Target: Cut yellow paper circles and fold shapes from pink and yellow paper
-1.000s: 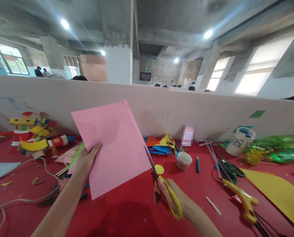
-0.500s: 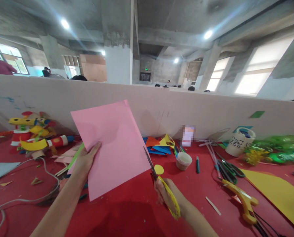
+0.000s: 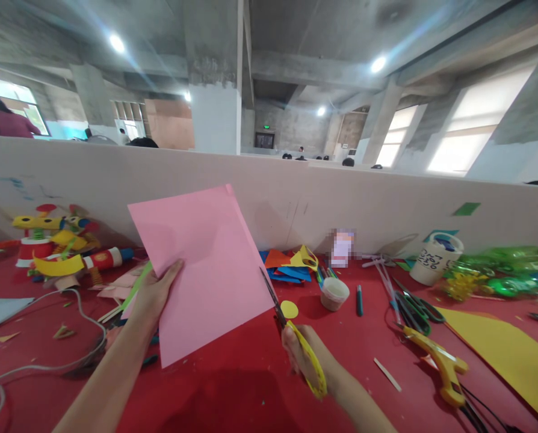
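My left hand [image 3: 158, 291] grips the left edge of a pink sheet of paper [image 3: 210, 270], thumb on top and the other fingers hidden behind it. The sheet is held up at a tilt above the red table. My right hand [image 3: 303, 352] is closed round the yellow handles of a pair of scissors [image 3: 313, 367]. Their dark blades point up and left, at the lower right edge of the sheet; I cannot tell whether the paper lies between them. A small yellow paper disc [image 3: 289, 309] lies just beyond the scissors.
On the red table [image 3: 233, 391] stand a small white cup [image 3: 334, 294] and a marker [image 3: 359, 300]. To the right lie a yellow glue gun [image 3: 445, 361], green-handled scissors [image 3: 413, 313] and yellow paper [image 3: 503, 355]. Paper toys [image 3: 52, 240] and a white cable [image 3: 82, 310] are left. A low partition [image 3: 269, 204] stands behind.
The view has shifted very slightly. My hands, the pink paper and the scissors keep nearly the same places; a person in the far left background has moved a little right.
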Available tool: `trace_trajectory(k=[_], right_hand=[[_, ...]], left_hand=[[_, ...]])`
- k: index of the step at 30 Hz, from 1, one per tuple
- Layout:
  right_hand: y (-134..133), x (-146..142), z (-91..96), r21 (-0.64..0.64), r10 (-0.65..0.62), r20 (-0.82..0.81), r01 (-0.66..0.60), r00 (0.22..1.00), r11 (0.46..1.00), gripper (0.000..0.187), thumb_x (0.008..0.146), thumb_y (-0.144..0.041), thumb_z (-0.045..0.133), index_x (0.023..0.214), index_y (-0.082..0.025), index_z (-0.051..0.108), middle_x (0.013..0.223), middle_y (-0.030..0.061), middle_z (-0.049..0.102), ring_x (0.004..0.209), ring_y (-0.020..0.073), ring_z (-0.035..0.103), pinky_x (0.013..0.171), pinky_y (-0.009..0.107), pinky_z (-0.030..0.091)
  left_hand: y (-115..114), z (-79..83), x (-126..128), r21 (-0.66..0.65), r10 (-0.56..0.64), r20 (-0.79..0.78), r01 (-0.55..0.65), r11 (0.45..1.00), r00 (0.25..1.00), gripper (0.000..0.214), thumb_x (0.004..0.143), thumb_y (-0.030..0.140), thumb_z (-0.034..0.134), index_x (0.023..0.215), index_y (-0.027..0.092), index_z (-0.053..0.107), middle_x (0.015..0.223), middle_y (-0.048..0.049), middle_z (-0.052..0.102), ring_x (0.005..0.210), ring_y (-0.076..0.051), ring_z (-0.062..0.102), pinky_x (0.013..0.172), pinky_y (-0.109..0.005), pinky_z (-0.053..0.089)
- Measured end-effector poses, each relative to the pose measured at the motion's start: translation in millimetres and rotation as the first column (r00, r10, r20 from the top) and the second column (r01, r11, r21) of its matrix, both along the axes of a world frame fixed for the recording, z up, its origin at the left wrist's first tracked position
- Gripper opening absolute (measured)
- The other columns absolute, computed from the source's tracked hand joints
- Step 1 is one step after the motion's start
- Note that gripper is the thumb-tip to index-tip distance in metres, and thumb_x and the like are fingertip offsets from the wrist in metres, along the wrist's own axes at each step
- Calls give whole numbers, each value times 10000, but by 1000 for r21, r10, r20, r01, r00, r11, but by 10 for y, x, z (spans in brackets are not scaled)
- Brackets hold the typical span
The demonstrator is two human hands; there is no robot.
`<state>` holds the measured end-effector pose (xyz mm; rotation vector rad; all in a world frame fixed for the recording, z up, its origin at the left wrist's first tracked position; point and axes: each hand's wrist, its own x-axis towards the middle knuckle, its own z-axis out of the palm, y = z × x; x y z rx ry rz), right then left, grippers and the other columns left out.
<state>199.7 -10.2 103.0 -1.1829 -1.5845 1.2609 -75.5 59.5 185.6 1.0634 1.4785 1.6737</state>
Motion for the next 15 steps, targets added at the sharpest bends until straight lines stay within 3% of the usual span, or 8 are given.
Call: trace_trajectory(k=[6,11,15], right_hand=[[16,4,-17,12,-3,0,3,1000,1000,524,771,-703,341,605,-206,345,451,-88,267,349,58,322,358,189,365],[-34,4,143,86,58,91,-66,994,994,561,811,-681,265,566,-191,387,449,-29,419,416,98,458,422,210,362],[-42,25,149,111,53,133,-68,990,992,587,850,-638,229,560,-176,445,457,-7,468,440,102,468,444,214,344]], left_hand=[[24,-26,-20,2,11,-15,-11,1000,1000,282,582,400,712,774,198,674,654,-6,709,596,-203,655,490,-241,517],[10,-11,-2,4,-10,6,9,1000,1000,317,553,398,723,782,186,667,637,-13,707,574,-207,658,490,-250,519],[-41,64,77,-15,-4,-10,3,1000,1000,309,541,386,725,763,181,661,615,-5,699,575,-197,655,479,-230,511]])
